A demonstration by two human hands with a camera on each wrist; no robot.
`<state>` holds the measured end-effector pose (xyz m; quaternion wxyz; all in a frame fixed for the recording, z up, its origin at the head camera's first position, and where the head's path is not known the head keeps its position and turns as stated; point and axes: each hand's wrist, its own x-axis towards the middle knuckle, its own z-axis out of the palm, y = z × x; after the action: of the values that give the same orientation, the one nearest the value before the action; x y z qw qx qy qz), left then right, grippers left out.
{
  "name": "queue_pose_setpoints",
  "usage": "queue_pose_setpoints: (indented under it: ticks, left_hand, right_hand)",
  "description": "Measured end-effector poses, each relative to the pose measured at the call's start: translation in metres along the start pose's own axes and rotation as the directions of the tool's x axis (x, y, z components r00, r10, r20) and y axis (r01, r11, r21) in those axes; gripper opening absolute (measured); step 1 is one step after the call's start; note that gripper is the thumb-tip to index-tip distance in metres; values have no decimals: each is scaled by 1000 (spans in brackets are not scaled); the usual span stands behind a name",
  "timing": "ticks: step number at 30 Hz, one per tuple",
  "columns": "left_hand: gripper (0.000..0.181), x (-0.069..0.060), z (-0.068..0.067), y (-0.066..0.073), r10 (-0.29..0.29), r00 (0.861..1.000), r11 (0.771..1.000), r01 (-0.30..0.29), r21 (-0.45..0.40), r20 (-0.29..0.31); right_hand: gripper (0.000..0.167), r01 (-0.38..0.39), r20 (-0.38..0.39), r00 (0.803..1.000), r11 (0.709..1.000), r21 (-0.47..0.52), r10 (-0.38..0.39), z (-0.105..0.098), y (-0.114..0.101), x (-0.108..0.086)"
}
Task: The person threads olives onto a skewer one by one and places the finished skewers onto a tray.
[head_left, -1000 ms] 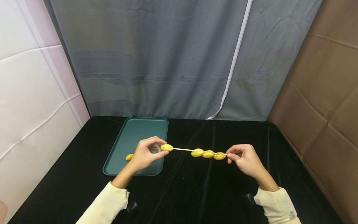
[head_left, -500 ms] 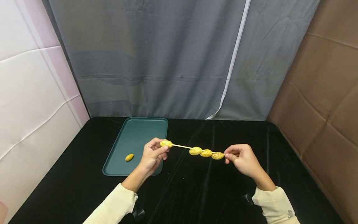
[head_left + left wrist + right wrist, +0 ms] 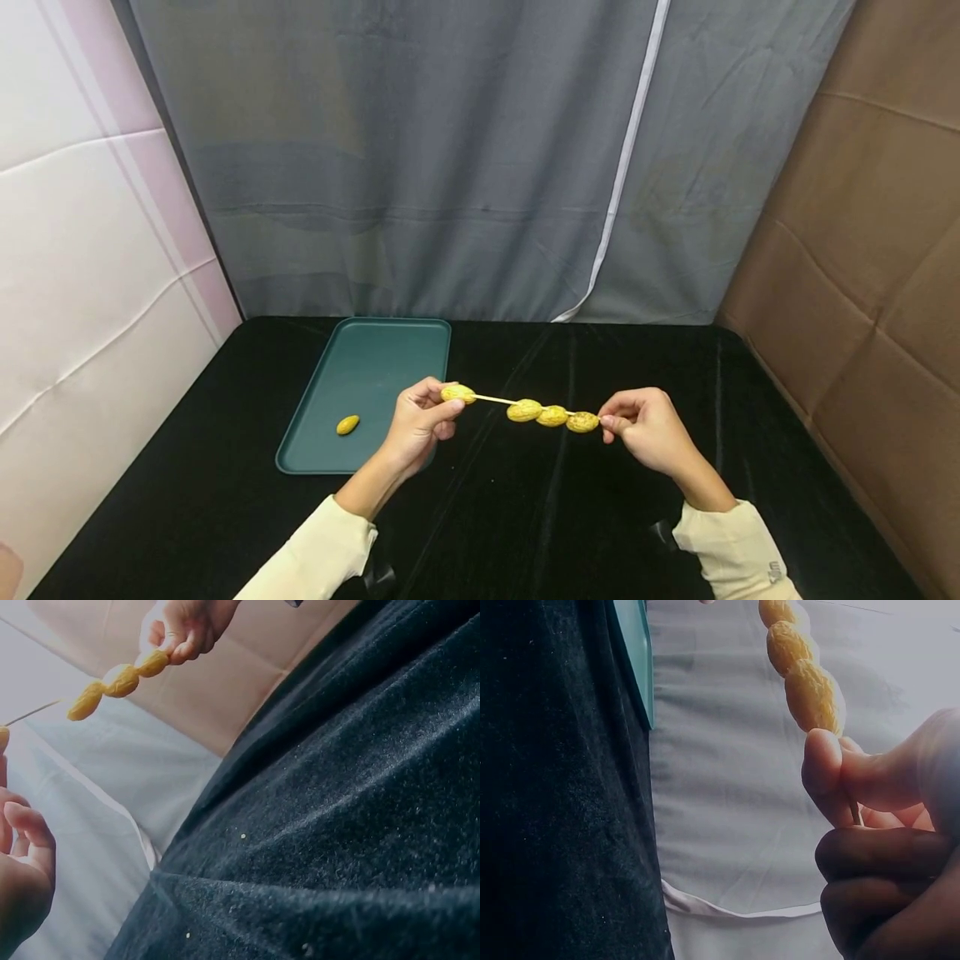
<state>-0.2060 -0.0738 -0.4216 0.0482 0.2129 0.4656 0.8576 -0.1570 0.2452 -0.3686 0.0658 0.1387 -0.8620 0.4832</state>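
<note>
My left hand (image 3: 417, 427) pinches a yellow oval piece (image 3: 457, 394), wrinkled like a small fruit, at the left end of a thin pale skewer (image 3: 495, 400). How far the skewer enters that piece is hidden. Three similar yellow pieces (image 3: 552, 416) are threaded close together toward the other end. Just beyond them, my right hand (image 3: 651, 429) grips the skewer's end between thumb and fingers, seen closely in the right wrist view on the stick (image 3: 856, 813). A bare stretch of stick separates the left piece from the three. The skewer is held roughly level above the table.
One more yellow piece (image 3: 347, 425) lies on a green tray (image 3: 386, 354) at the left of the black cloth-covered table (image 3: 487, 533). A grey curtain (image 3: 450, 167) hangs behind the table, with a brown padded panel (image 3: 870, 250) on the right.
My left hand first turned and rose slightly, uncovering the piece on the tray, then moved right and down a little. The left piece now sits nearer the other three. My right hand shifted slightly left.
</note>
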Motion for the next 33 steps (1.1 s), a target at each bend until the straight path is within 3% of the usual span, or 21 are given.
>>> queue_pose_setpoints:
  ticks: [13,33]
  left_hand:
    - [31,2,6,-1,-58,997,998,58,-5,-42]
    - [35,6,14,-7,-57,998,997,59,53,-34]
  right_hand:
    - [14,17,-31,999,1000,-20,-17,6,-3,5]
    - [19,24,-48,999,999,-37,-26,10,-8,10]
